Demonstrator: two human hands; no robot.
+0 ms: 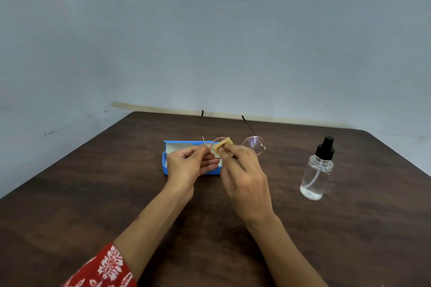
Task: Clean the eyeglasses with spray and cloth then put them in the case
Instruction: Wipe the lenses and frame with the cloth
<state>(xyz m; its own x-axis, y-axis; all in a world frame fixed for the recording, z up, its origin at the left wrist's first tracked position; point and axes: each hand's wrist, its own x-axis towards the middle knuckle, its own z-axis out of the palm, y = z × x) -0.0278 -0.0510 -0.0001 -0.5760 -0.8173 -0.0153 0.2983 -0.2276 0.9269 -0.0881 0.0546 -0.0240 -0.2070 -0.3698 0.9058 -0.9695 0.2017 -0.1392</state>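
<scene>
Thin pink-rimmed eyeglasses (253,144) are held above the table, temples pointing away from me. My left hand (186,165) pinches the frame at the left hinge. My right hand (245,170) presses a small yellow cloth (222,147) against the left lens, which the cloth and fingers mostly hide. The right lens is bare. Behind my hands lies the open blue case (168,147) with a pale lining, partly covered by them. A clear spray bottle (317,172) with a black pump top stands upright at the right, apart from both hands.
Everything rests on a dark brown wooden table (93,205) pushed against a grey-blue wall (210,30). A red patterned sleeve (102,268) shows on my left arm at the bottom edge.
</scene>
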